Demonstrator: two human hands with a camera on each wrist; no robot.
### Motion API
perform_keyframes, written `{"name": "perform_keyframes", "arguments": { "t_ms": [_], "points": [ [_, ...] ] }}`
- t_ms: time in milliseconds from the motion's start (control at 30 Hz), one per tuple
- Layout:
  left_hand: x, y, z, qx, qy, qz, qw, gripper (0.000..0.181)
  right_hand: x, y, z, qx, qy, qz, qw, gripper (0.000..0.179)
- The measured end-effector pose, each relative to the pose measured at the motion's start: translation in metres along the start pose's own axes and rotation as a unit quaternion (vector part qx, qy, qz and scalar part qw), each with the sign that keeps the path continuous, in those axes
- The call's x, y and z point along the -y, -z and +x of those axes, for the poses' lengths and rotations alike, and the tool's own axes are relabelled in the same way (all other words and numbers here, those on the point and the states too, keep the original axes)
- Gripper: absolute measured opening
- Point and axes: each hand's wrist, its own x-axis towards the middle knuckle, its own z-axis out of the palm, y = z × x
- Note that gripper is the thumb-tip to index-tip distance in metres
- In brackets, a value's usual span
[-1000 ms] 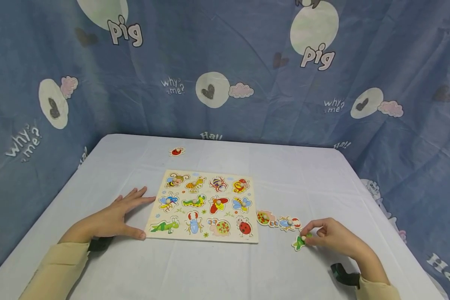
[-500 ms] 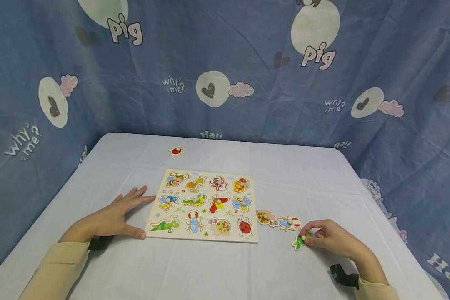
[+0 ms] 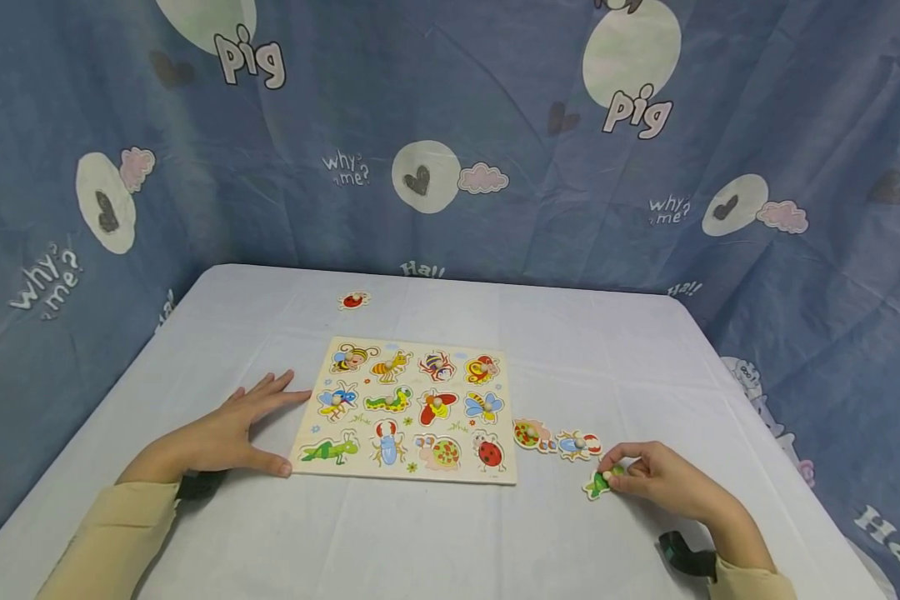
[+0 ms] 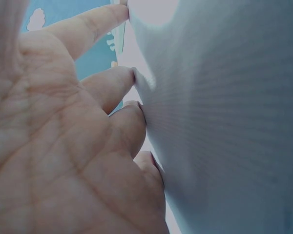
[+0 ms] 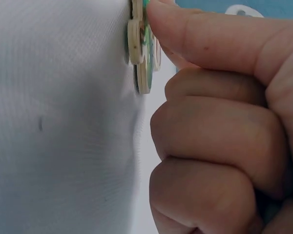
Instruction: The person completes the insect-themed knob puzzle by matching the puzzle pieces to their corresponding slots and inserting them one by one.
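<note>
In the head view, my right hand (image 3: 663, 479) pinches the small knob of a green grasshopper puzzle piece (image 3: 595, 486) between thumb and index finger. The piece lies at or just over the cloth, and my fingers cover part of it. The other fingers are curled in, as the right wrist view shows. My left hand (image 3: 228, 433) rests spread on the table, with index finger and thumb touching the left edge of a wooden insect puzzle board (image 3: 412, 350). Knobbed pieces fill the board's upper two rows; the bottom row shows pictures without knobs.
A snail piece (image 3: 528, 434) and a blue stag beetle piece (image 3: 573, 444) lie in a line between the board and my right hand. A ladybug piece (image 3: 354, 301) sits beyond the board. White cloth (image 3: 420, 542) covers the table, and a blue printed curtain (image 3: 450, 100) hangs around it.
Almost nothing differs. My right hand and the grasshopper piece have shifted very slightly, while the left hand and the board stay put.
</note>
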Motion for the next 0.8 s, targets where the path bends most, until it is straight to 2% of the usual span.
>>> {"name": "perform_keyframes", "arguments": {
  "t_ms": [367, 600, 800],
  "points": [
    [0.001, -0.001, -0.001, 0.000, -0.001, 0.003, 1.0000, 0.111, 0.004, 0.001, -0.004, -0.001, 0.000, 0.016, 0.9999, 0.021],
    [-0.002, 0.002, -0.001, -0.001, -0.008, 0.010, 0.9999, 0.111, 0.013, 0.005, 0.002, -0.025, -0.007, -0.009, 0.9996, 0.023],
    [-0.002, 0.002, -0.002, -0.001, -0.010, 0.008, 0.9999, 0.111, 0.023, 0.007, 0.011, -0.049, 0.012, -0.016, 0.9986, 0.023]
  ]
}}
